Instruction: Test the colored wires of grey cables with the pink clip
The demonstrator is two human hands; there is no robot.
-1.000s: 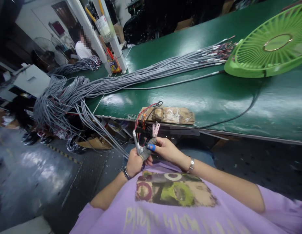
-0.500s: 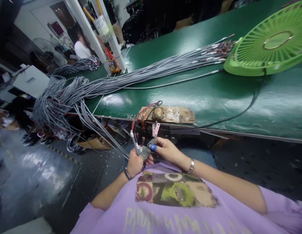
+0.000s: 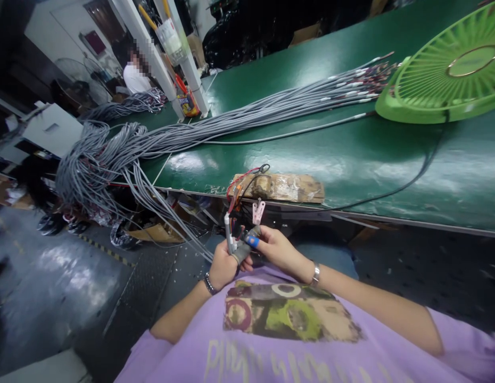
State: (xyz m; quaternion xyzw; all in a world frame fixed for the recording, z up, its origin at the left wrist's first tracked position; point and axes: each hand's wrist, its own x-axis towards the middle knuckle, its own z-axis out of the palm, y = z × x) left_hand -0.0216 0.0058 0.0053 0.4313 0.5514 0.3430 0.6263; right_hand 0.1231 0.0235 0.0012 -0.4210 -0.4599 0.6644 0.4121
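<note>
My left hand (image 3: 222,264) is closed around the end of a grey cable (image 3: 229,235), held upright with coloured inner wires fanning from its tip. A grey cot covers that thumb. My right hand (image 3: 275,248) is closed in a pinch right beside it, with blue tape on one fingertip, gripping the thin wires at the cable's end. Both hands sit in front of my chest, just below the edge of the green table (image 3: 331,154). A small pink clip (image 3: 257,210) hangs from the table edge above my right hand.
A brown taped block (image 3: 279,187) with red and black leads sits at the table edge. A long bundle of grey cables (image 3: 215,125) runs across the table and spills off its left end. A green fan (image 3: 447,69) lies at the right. Another person (image 3: 135,74) sits far back.
The cable end in my left hand has shifted slightly to the right and up, closer to the pink clip. My right hand stays pinched beside it.
</note>
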